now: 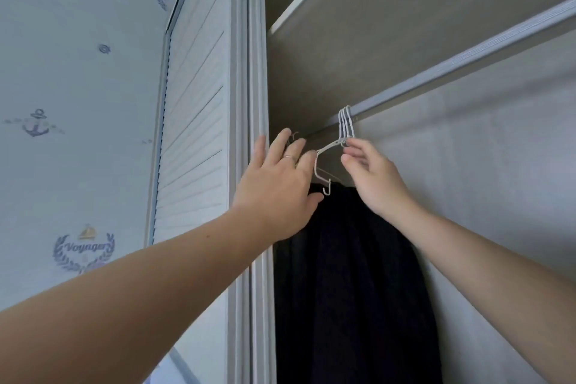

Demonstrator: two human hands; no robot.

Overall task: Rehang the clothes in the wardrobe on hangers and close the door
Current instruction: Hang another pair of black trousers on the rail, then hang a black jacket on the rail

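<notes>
HEAD CAMERA: Both arms are raised into the open wardrobe. The left hand is held with its fingers straight and spread. Their tips are laid against the outer end of one hanger's arm, and nothing is gripped. Its thumb is seen just beside the top of the dark garment. The right hand is curled at the neck of the white hangers, which is pinched between its fingertips. The hangers' hooks are bunched together on the rail, near its left end and close to the wardrobe frame. The garment is hung below them, its left edge close against the frame. A long run of rail is seen stretching away to the right, in front of the pale back wall. A shelf is set just above the rail. The louvred door is seen left of the frame, beside nautical wallpaper.
</notes>
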